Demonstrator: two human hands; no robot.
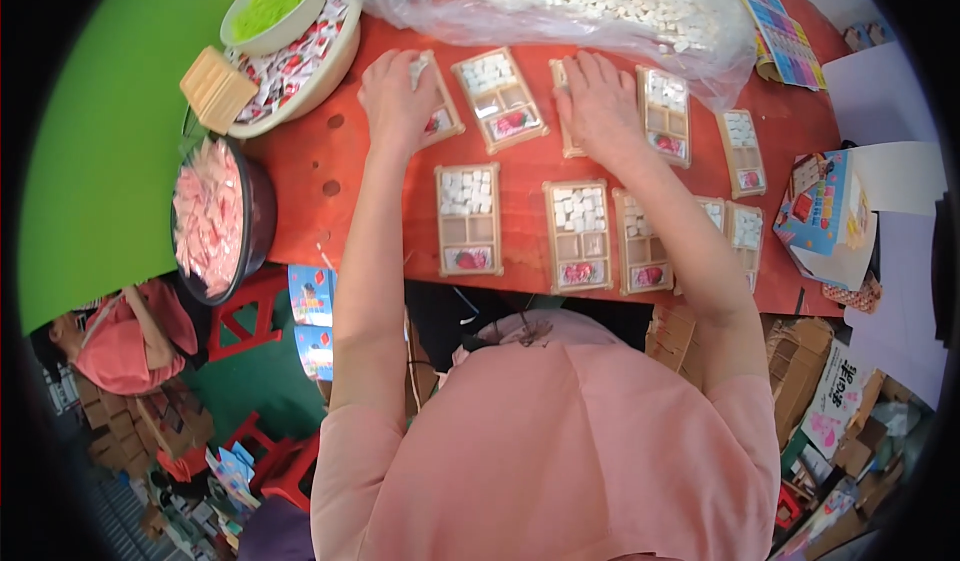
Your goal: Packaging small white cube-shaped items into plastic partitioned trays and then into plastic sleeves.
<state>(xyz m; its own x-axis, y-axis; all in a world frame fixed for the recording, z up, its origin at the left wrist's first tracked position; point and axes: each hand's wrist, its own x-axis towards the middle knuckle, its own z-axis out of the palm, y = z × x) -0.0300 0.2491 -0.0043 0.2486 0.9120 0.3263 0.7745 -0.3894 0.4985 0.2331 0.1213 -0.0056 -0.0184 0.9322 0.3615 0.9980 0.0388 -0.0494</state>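
Observation:
My left hand point(393, 104) is on the far left tray point(438, 113), its fingers curled over the upper left part. My right hand point(600, 116) lies over another tray point(561, 79) with its fingers spread, hiding most of it. Between them a beige tray point(500, 101) holds white marshmallow-like pieces in its far part, with a small red-and-white packet in the near compartment. Similar filled trays stand nearer me, one tray point(468, 221) left of centre and another tray point(578, 236) beside it. My right forearm partly covers more of them.
A clear bag point(600, 6) of white pieces lies at the back. On the left are a cream basin point(345, 36) of packets, a bowl point(318, 6) of green shreds, stacked empty trays point(218, 91) and a black tub point(262, 206) of pink packets. A printed box point(815, 206) stands right.

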